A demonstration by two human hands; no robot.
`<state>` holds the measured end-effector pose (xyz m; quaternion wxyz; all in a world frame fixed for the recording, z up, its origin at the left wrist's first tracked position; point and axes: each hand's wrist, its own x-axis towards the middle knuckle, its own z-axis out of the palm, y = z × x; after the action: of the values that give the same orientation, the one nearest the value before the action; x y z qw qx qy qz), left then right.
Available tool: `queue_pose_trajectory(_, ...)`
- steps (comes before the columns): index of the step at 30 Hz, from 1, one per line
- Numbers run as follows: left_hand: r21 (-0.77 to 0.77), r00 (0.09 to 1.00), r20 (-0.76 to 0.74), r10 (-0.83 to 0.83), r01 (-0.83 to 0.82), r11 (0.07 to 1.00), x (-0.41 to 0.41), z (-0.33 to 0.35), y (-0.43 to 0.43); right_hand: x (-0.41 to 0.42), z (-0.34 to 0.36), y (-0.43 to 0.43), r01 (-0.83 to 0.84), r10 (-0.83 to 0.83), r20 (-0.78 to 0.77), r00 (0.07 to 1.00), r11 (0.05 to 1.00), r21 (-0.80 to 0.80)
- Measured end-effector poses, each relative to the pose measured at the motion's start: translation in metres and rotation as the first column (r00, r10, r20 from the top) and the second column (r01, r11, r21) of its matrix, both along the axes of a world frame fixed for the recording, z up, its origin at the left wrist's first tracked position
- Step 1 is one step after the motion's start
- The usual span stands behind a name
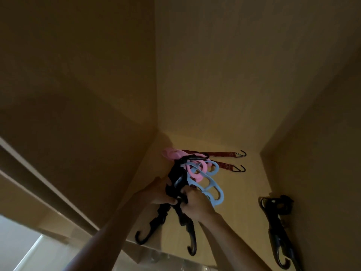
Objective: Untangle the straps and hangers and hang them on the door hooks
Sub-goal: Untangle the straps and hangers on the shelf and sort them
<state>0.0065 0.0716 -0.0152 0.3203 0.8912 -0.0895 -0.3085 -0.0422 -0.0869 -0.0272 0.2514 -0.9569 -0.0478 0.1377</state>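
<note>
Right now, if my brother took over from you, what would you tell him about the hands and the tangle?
Left hand and right hand both grip the black straps in the tangle.
The pink hanger, blue hanger and red straps are bunched with them.
A lone black strap sits apart on the right.
Done: nothing clearly freed.
Left: untangle everything and hang each piece up.

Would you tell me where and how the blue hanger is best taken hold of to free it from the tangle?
Probably the outer rim of the blue hanger, at its bare loops on the right, fingers coming from the right. That edge lies uncovered; the left side is overlapped by the pink hanger and the black strap gripped by the left hand and right hand.
</note>
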Motion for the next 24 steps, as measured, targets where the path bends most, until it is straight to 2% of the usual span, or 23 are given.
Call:
queue_pose_trajectory(2,0.062,0.998,0.053,-0.017,0.014,0.998,0.002,-0.001,-0.001,0.002,0.001,-0.004,0.01,-0.01,0.04,0.999,1.0,0.002)
queue_pose_trajectory(4,0.06,0.994,0.107,0.0,-0.006,0.998,0.005,0.001,-0.002,0.004,0.003,-0.006,0.025,-0.027,0.118,0.993,1.0,0.013)
queue_pose_trajectory(9,-0.115,0.978,0.149,0.145,-0.128,0.985,0.016,0.012,0.003,0.013,0.01,0.001,-0.009,-0.046,0.404,0.914,0.991,0.132)
queue_pose_trajectory(11,-0.09,0.97,0.21,0.122,-0.105,0.99,0.018,0.026,0.003,0.018,0.017,0.008,-0.011,-0.071,0.473,0.878,0.986,0.169)
queue_pose_trajectory(14,-0.006,0.941,0.335,0.044,-0.045,0.999,0.018,0.048,0.003,0.029,0.018,0.013,-0.081,0.031,0.519,0.854,0.994,0.073)
queue_pose_trajectory(17,-0.012,0.959,0.28,0.046,-0.044,0.999,0.018,0.051,0.006,0.037,0.023,0.015,-0.091,0.077,0.445,0.892,0.996,0.011)
queue_pose_trajectory(19,-0.179,0.983,0.147,0.112,-0.085,0.98,0.013,0.053,0.007,0.042,0.031,0.016,-0.105,0.072,0.451,0.89,0.993,0.048)
queue_pose_trajectory(21,-0.307,0.992,0.074,0.106,-0.078,0.949,0.005,0.064,0.007,0.042,0.048,0.018,-0.081,0.026,0.484,0.875,0.992,0.092)
queue_pose_trajectory(24,-0.327,0.989,0.148,0.019,0.03,0.944,0.004,0.073,0.005,0.046,0.067,0.02,-0.092,-0.062,0.578,0.814,0.968,0.233)
